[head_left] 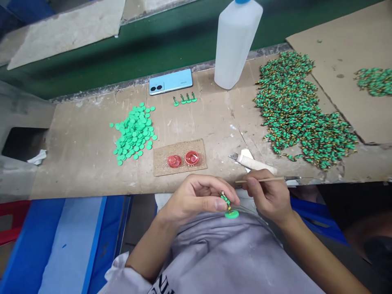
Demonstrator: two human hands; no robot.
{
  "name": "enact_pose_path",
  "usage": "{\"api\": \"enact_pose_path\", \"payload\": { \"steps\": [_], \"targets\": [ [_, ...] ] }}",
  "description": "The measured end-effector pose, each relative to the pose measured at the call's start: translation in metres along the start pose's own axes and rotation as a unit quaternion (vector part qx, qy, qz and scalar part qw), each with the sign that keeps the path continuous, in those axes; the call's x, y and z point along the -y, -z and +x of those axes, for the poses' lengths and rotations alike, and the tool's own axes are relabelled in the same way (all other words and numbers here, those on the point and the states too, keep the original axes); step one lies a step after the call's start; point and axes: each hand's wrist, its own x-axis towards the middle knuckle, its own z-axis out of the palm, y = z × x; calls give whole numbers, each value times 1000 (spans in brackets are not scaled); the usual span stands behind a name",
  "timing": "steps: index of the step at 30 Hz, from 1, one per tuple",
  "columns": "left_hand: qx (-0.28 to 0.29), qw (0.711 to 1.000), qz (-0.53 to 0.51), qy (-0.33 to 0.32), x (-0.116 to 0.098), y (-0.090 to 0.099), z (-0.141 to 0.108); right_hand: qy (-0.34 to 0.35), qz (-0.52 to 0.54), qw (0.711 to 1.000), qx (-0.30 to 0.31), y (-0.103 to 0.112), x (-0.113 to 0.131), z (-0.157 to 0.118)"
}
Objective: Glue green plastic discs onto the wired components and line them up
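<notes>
Between the thumb and fingers of my left hand point(199, 200) is a small painted figurine point(226, 200) standing on a round green base point(232, 214). My right hand point(269, 194) is closed around a thin paintbrush point(272, 179), its wooden end pointing left toward the figurine and its dark tip pointing right. In front of my hands, a piece of cardboard point(159, 163) carries a red cap point(192, 157) with glossy liquid in it and a red lump point(174, 161) beside it. Just beyond my right hand lies a wrapped-handle knife point(254, 162).
Loose green discs point(134, 132) are heaped at left, and a large pile of figurines point(294, 106) spreads at right. Several based figurines point(185, 99) stand in a row by a blue phone point(170, 81). A tall translucent bottle point(234, 45) stands at the back. More figurines point(375, 81) lie on cardboard far right.
</notes>
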Motion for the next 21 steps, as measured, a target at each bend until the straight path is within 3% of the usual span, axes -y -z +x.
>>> {"api": "enact_pose_path", "payload": {
  "steps": [9,16,19,21],
  "targets": [
    [26,999,35,11,-3,2,-2,5,-1,1000,7,0,-3,-3],
    [33,999,3,12,3,1,1,8,-6,1000,14,0,-1,0],
    [24,999,20,1,-7,6,-7,18,-29,999,4,2,3,-2],
    [-16,996,77,-33,-23,16,-15,22,-49,999,0,2,3,-8]
  ]
}}
